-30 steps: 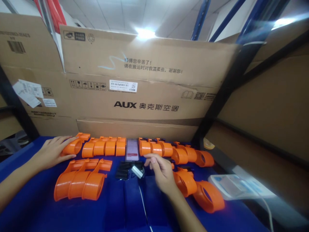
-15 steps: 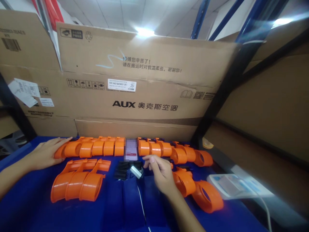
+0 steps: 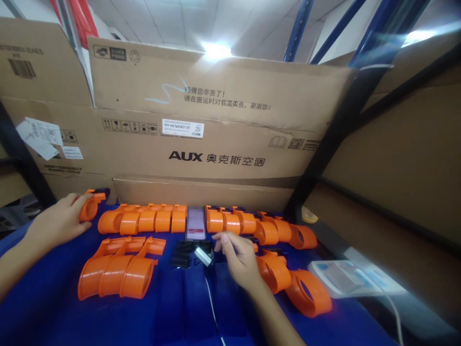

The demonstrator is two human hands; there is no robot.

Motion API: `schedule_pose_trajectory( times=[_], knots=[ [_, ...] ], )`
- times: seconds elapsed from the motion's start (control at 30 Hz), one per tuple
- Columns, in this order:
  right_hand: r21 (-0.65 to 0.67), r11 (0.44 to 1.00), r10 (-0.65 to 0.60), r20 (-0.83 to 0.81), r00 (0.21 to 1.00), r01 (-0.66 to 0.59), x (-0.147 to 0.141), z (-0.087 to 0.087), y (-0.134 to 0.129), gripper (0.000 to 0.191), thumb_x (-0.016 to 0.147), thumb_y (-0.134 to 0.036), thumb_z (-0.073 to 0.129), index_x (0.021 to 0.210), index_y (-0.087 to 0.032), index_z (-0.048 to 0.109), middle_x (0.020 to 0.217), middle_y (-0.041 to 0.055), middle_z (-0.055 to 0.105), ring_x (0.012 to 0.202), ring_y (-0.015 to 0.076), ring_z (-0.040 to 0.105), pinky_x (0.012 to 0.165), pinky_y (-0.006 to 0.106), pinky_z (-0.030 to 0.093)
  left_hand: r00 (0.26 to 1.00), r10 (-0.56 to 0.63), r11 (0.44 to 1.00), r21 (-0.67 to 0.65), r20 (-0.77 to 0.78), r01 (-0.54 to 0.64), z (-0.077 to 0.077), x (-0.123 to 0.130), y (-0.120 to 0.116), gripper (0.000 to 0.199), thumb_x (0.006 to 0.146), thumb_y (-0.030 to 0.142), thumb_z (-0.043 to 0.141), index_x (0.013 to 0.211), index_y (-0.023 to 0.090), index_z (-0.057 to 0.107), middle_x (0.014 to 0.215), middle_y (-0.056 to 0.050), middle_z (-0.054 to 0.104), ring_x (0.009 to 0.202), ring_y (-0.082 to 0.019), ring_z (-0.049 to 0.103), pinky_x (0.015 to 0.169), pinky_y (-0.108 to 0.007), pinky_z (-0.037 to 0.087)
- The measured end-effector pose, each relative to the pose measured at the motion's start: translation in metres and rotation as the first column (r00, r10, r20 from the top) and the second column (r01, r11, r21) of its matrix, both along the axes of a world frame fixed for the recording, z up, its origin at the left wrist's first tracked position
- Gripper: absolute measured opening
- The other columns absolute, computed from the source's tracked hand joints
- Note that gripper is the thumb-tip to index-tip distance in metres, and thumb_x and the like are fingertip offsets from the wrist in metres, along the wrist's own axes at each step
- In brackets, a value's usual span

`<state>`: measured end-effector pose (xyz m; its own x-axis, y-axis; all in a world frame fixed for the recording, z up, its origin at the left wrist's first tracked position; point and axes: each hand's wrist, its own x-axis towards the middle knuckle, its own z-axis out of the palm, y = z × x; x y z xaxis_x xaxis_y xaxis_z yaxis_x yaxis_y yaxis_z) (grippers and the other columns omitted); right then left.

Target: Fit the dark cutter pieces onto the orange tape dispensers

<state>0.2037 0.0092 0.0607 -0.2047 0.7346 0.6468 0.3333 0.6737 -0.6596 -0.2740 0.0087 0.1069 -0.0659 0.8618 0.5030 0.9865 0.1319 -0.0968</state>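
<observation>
One orange part (image 3: 89,206) (half hidden by fingers)

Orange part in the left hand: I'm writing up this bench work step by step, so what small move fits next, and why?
Probably bring the orange part inward. The left hand holds it lifted at the far-left end of the back row, apart from the other pieces, while the right hand waits by the black parts.

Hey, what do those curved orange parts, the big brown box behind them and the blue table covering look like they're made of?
Curved orange part in the left hand: likely moulded plastic, semi-gloss; uniform colour, smooth rounded walls with soft highlights, like the rest in the rows.
Big brown box: corrugated cardboard, matte; printed lettering, creased flaps, stuck-on labels.
Blue table covering: probably a soft mat or cloth, matte; no glare, faint seams. Hard to tell exactly.
</observation>
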Motion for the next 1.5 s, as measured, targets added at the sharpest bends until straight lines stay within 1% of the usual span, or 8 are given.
schedule_pose_trajectory(
  times=[0.2, 0.5, 0.9, 0.97, 1.07, 1.13, 1.27, 1.5],
  knots=[
    [-0.034, 0.999, 0.016, -0.005, 1.000, -0.016, -0.003, -0.002, 0.000, 0.030, 0.106, -0.035, 0.049, 0.097, -0.021, 0.074, 0.071, 0.0015, 0.069, 0.066, 0.0169, 0.066, 0.067, 0.028, 0.050, 0.960, -0.273, 0.949, 0.143, -0.068, 0.281, 0.025, 0.069, -0.017, 0.059, 0.101, 0.036, 0.040, 0.156, 0.018, 0.031, 0.146, -0.008, 0.046, 0.134, -0.036, 0.053, 0.107, -0.048, 0.046],
    [-0.220, 0.968, 0.091, -0.127, 0.988, -0.117, -0.008, -0.006, 0.002, 0.026, 0.104, -0.039, 0.053, 0.121, -0.022, 0.064, 0.080, 0.0018, 0.070, 0.071, 0.0169, 0.065, 0.067, 0.028, 0.051, 0.631, -0.773, 0.630, 0.040, -0.070, 0.776, -0.035, 0.219, -0.065, 0.098, 0.077, 0.011, 0.072, 0.163, 0.031, 0.030, 0.142, -0.017, 0.058, 0.117, -0.035, 0.063, 0.093, -0.049, 0.058],
    [-0.448, 0.854, 0.076, -0.400, 0.914, -0.267, -0.013, -0.005, 0.006, 0.048, 0.090, -0.045, 0.073, 0.130, -0.020, 0.061, 0.070, -0.0048, 0.057, 0.058, 0.0102, 0.045, 0.055, 0.022, 0.038, 0.539, -0.842, 0.509, 0.274, -0.039, 0.816, -0.065, 0.253, -0.067, 0.079, 0.083, 0.030, 0.079, 0.155, 0.033, 0.047, 0.140, -0.016, 0.057, 0.119, -0.036, 0.058, 0.101, -0.054, 0.050],
    [-0.452, 0.857, 0.036, -0.424, 0.905, -0.246, -0.013, -0.006, 0.008, 0.044, 0.088, -0.048, 0.075, 0.119, -0.018, 0.066, 0.070, -0.0039, 0.059, 0.057, 0.0101, 0.045, 0.055, 0.022, 0.039, 0.501, -0.846, 0.532, 0.350, 0.181, 0.771, -0.066, 0.258, -0.062, 0.087, 0.081, 0.058, 0.077, 0.157, 0.031, 0.044, 0.149, -0.017, 0.048, 0.125, -0.039, 0.055, 0.106, -0.058, 0.046],
    [-0.470, 0.848, 0.013, -0.445, 0.896, -0.245, -0.013, -0.007, 0.011, 0.039, 0.086, -0.051, 0.075, 0.105, -0.017, 0.069, 0.070, -0.0023, 0.061, 0.056, 0.0102, 0.046, 0.053, 0.023, 0.040, 0.344, -0.658, 0.724, 0.438, 0.670, 0.533, -0.061, 0.272, -0.044, 0.077, 0.094, 0.061, 0.060, 0.160, 0.029, 0.038, 0.156, -0.017, 0.043, 0.133, -0.036, 0.052, 0.111, -0.057, 0.043],
    [-0.472, 0.849, 0.005, -0.439, 0.899, -0.235, -0.014, -0.007, 0.010, 0.036, 0.086, -0.048, 0.075, 0.103, -0.017, 0.069, 0.070, -0.0019, 0.062, 0.056, 0.0103, 0.047, 0.053, 0.023, 0.040, 0.077, -0.472, 0.819, 0.404, 0.878, 0.408, -0.057, 0.286, -0.027, 0.059, 0.101, 0.054, 0.052, 0.154, 0.029, 0.047, 0.151, -0.014, 0.053, 0.134, -0.032, 0.054, 0.112, -0.052, 0.042],
    [-0.469, 0.858, 0.011, -0.394, 0.919, -0.212, -0.016, -0.005, 0.005, 0.023, 0.087, -0.035, 0.070, 0.101, -0.017, 0.069, 0.067, -0.0036, 0.060, 0.055, 0.0093, 0.046, 0.054, 0.022, 0.042, -0.355, -0.264, 0.795, 0.410, 0.897, 0.446, -0.058, 0.305, 0.000, 0.044, 0.093, 0.050, 0.068, 0.125, 0.021, 0.071, 0.127, -0.011, 0.074, 0.123, -0.032, 0.065, 0.108, -0.044, 0.047],
    [-0.575, 0.786, 0.120, -0.220, 0.968, -0.228, -0.020, -0.007, -0.005, 0.010, 0.087, -0.020, 0.052, 0.083, -0.020, 0.061, 0.059, -0.0078, 0.049, 0.044, 0.0085, 0.046, 0.047, 0.020, 0.044, -0.408, -0.273, 0.824, 0.431, 0.871, 0.368, -0.072, 0.294, -0.002, 0.047, 0.082, 0.042, 0.080, 0.123, 0.021, 0.074, 0.118, -0.008, 0.078, 0.118, -0.030, 0.068, 0.102, -0.036, 0.051]
  ],
)
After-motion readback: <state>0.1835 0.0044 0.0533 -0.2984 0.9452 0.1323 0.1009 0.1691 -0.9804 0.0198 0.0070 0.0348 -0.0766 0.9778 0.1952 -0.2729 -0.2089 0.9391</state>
